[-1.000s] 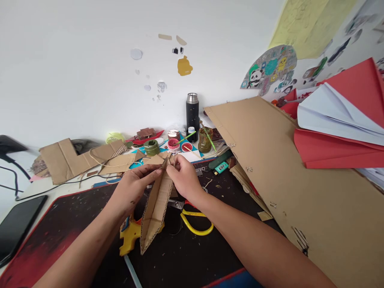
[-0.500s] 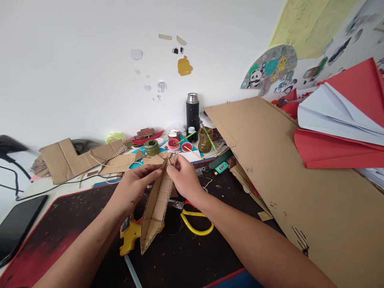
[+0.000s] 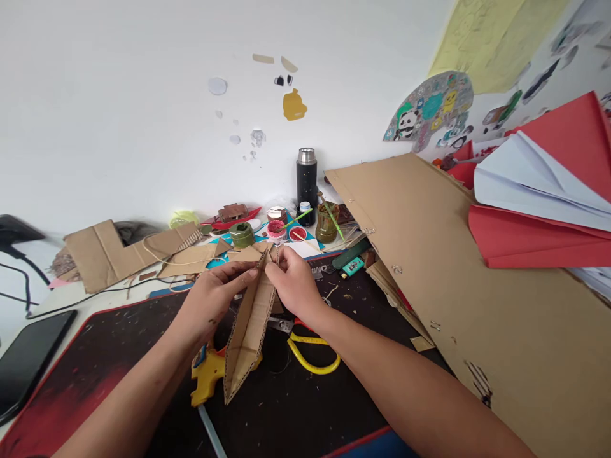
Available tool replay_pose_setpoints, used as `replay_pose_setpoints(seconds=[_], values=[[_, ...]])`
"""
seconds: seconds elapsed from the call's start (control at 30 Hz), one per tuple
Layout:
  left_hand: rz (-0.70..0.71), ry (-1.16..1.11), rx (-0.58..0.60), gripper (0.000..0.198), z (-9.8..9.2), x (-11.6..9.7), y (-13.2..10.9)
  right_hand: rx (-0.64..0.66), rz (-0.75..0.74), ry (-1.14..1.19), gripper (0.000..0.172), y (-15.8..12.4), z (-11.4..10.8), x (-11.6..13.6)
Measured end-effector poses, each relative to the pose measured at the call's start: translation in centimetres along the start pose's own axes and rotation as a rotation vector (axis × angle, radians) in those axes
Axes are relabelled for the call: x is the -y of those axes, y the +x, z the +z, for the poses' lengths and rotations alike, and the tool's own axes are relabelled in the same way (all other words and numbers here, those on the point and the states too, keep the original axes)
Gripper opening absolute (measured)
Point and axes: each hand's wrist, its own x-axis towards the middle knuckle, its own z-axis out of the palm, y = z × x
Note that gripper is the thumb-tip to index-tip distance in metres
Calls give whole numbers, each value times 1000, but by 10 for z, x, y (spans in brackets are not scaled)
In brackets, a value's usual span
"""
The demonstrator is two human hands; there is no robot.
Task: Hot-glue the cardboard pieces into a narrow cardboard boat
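Observation:
A long folded piece of corrugated cardboard [image 3: 249,337] stands tilted over the dark desk mat [image 3: 95,362], pointed end toward me. My left hand [image 3: 212,299] pinches its far top edge from the left. My right hand [image 3: 293,283] pinches the same end from the right, fingers pressed together on the cardboard. Under the piece lie a yellow glue gun [image 3: 206,375] and yellow-handled scissors [image 3: 310,353].
A large cardboard sheet [image 3: 453,267] leans at the right, with red and white paper [image 3: 539,197] above it. Paint pots [image 3: 277,229], a black flask [image 3: 306,175] and a brush jar [image 3: 326,222] stand at the back. Cardboard scraps [image 3: 109,251] and a dark phone [image 3: 28,356] lie left.

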Motion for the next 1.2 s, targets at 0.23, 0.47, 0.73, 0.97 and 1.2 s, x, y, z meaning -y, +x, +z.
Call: replay_pose_setpoints(seconds=[0.23,0.47,0.73,0.97,1.2], values=[[5,15,6,53,0,1,1,4,6,0,16,0,1,0],[-9,12,-7,55,1,-2,-1,6,-2,-4,15,1,0,-1],[5,7,1,51,0,1,1,4,-5,1,15,0,0,0],[4,25,-17,52,2,-3,-1,0,0,-1,15,1,1,0],[12,22,3,53,0,1,0,4,4,2,15,0,0,0]])
